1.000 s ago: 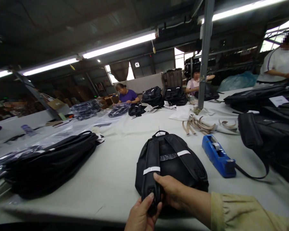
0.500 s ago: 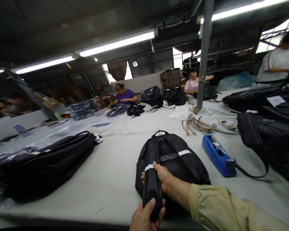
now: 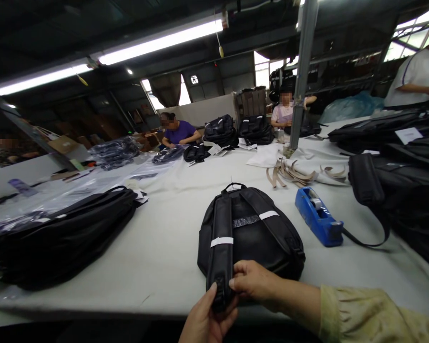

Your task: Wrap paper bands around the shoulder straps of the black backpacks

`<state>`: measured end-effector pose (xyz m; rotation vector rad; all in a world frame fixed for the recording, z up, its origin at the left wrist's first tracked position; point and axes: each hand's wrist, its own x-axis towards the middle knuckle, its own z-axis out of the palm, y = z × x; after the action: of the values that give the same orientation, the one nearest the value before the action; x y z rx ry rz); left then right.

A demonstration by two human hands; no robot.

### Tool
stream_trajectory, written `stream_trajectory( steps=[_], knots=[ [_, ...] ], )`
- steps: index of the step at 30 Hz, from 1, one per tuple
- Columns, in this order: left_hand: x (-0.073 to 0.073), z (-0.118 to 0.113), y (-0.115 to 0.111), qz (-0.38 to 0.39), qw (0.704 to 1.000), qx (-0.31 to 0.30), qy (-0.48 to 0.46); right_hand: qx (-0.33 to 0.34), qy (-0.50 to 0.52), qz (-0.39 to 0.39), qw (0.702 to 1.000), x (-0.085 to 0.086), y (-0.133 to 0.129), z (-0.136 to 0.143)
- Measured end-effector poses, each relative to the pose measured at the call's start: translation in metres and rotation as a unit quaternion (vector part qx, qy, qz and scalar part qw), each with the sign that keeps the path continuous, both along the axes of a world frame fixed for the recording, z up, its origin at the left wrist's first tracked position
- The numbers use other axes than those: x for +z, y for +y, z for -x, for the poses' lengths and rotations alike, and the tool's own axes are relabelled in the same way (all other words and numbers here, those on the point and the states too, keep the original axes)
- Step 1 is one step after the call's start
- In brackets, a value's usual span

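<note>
We hold the lower end of a long, padded, black leather-like shoulder strap [image 3: 221, 221] in our left hand [image 3: 209, 317], thumb on top and fingers curled beneath. Our right hand [image 3: 255, 283] is closed at the strap's right edge, just beside the left, thumb and forefinger pinching it. The strap belongs to a rounded black leather-like backpack [image 3: 248, 245], which lies straps up near the front edge of a wide table covered in pale cloth [image 3: 157, 257], its top loop handle pointing away from us. A narrow white band [image 3: 222, 242] wraps this strap, and a second white band [image 3: 269, 215] wraps the other one; a crinkled strip of clear plastic [image 3: 245, 221] shows between them.

To the right of the backpack, and apart from it, we see a blue tape dispenser [image 3: 318, 216], with loose tan strips [image 3: 296, 172] behind it. A stack of flat black bags [image 3: 67, 233] lies on our left. Across the table, a co-worker in a purple top [image 3: 181, 132] bends over dark wrapped goods [image 3: 168, 155].
</note>
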<state>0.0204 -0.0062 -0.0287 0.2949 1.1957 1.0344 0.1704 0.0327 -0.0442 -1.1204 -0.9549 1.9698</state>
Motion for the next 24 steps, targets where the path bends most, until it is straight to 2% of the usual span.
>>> stream_trajectory(
  steps=[3,7,13,16,20,22,24],
  knots=[
    [0.007,0.004,0.002,0.021,0.999,0.038,-0.001,0.046,-0.046,-0.028,0.997,-0.003,-0.012,-0.007],
    [0.026,0.013,0.014,0.031,0.996,0.070,-0.036,0.015,-0.059,-0.023,0.998,-0.005,-0.014,-0.012],
    [0.067,0.029,0.043,-0.041,0.991,0.103,-0.080,-0.013,-0.060,-0.084,0.995,-0.004,-0.009,-0.019],
    [0.079,0.033,0.051,-0.062,0.989,0.109,-0.083,-0.005,-0.069,-0.087,0.994,-0.009,-0.012,-0.021],
    [0.076,0.033,0.048,-0.055,0.991,0.099,-0.077,0.014,-0.093,-0.098,0.991,-0.020,-0.022,-0.020],
    [0.065,0.027,0.042,-0.047,0.993,0.093,-0.061,0.025,-0.114,-0.100,0.988,-0.025,-0.029,-0.017],
    [0.048,0.017,0.034,-0.045,0.996,0.070,-0.013,0.042,-0.131,-0.093,0.986,-0.032,-0.036,-0.014]
  ],
)
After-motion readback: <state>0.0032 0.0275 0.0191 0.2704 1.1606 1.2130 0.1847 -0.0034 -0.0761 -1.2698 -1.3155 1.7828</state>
